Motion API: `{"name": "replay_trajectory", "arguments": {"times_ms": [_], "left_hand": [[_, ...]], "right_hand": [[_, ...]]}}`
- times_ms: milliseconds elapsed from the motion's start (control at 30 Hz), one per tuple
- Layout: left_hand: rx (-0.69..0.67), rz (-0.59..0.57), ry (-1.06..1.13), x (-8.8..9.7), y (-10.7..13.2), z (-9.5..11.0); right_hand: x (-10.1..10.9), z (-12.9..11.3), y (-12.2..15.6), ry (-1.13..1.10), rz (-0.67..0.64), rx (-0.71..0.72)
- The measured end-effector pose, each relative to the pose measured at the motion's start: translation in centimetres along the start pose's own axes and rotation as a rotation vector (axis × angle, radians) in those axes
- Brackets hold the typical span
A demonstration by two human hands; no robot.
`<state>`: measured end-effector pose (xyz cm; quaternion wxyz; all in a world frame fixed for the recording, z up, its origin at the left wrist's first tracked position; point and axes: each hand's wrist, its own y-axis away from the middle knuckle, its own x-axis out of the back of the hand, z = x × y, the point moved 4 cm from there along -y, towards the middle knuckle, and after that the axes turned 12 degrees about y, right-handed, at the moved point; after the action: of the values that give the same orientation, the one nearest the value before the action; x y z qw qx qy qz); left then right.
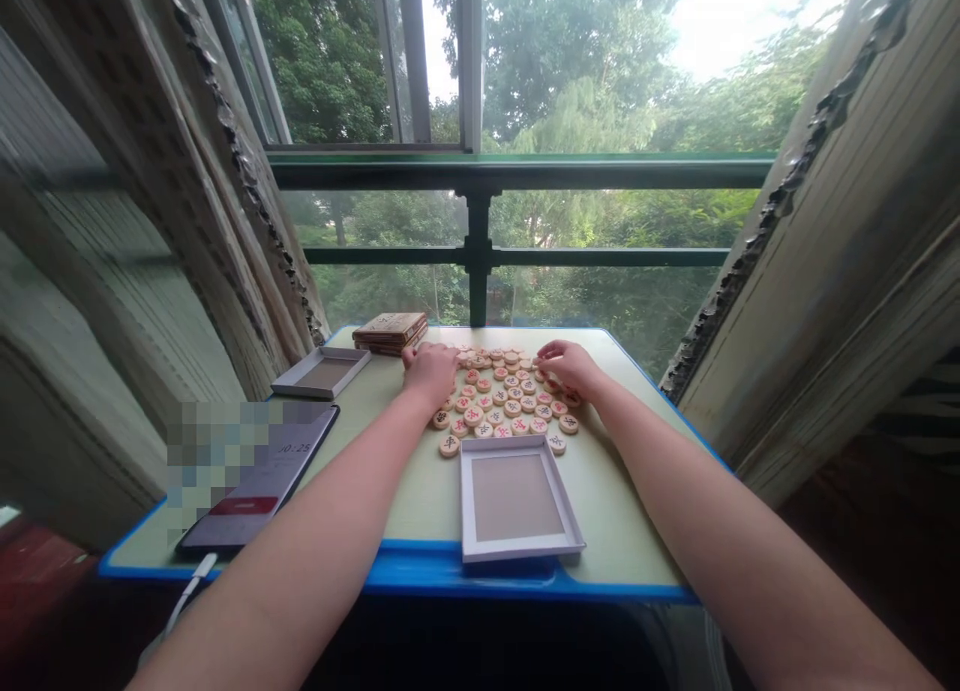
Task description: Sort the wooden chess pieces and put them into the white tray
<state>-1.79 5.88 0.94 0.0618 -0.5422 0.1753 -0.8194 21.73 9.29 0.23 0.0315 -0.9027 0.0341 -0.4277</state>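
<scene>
A home window nook: a small blue-edged worktop (420,491) between curtains (187,201), railing (517,256) and trees (585,91) outside, a phone (262,481) charging.

We see wooden discs (504,396) crowding table (622,531) centre, packed edge to edge, no gap between for fingers. Our left hand (430,371) and right hand (568,364) flank pile at far side. Open box tray (517,498) blocks near-centre lane, just near of discs. Phone (259,476) fills near-left corner; box lid (321,372) and folded wooden board (390,332) take far-left. Bare table on right side and in strip between phone and tray. Window rail (517,256) closes far edge; curtains (840,221) hem both sides.
</scene>
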Motion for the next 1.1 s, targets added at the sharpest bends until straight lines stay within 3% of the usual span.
{"name": "replay_trajectory", "arguments": {"times_ms": [233, 367, 433, 533, 633, 800, 933, 1100], "left_hand": [[0.018, -0.089, -0.023, -0.1, 0.2, -0.2], [0.01, -0.089, 0.0, 0.2, 0.3, -0.5], [0.01, -0.091, 0.012, 0.3, 0.4, -0.7], [-0.009, -0.081, 0.025, 0.4, 0.3, -0.9], [0.009, -0.081, 0.054, 0.3, 0.2, -1.1], [0.054, -0.096, 0.108, 0.2, -0.2, -1.2], [0.07, -0.09, 0.135, 0.3, -0.2, -1.3], [0.087, -0.104, 0.119, 0.1, -0.3, -1.4]], "right_hand": [[0.5, -0.5, 0.7, 0.258, 0.077, 0.083], [1.6, -0.8, 1.7, 0.46, 0.316, 0.179], [2.1, -1.0, 2.1, 0.504, 0.369, 0.166], [2.3, -2.1, 1.8, 0.543, 0.282, 0.159], [1.6, -4.2, 1.0, 0.603, 0.132, 0.249], [-1.1, -8.4, -0.2, 0.706, -0.068, 0.515], [-3.5, -10.9, -0.8, 0.768, -0.144, 0.678], [-6.2, -12.4, -1.8, 0.822, -0.196, 0.764]]}}
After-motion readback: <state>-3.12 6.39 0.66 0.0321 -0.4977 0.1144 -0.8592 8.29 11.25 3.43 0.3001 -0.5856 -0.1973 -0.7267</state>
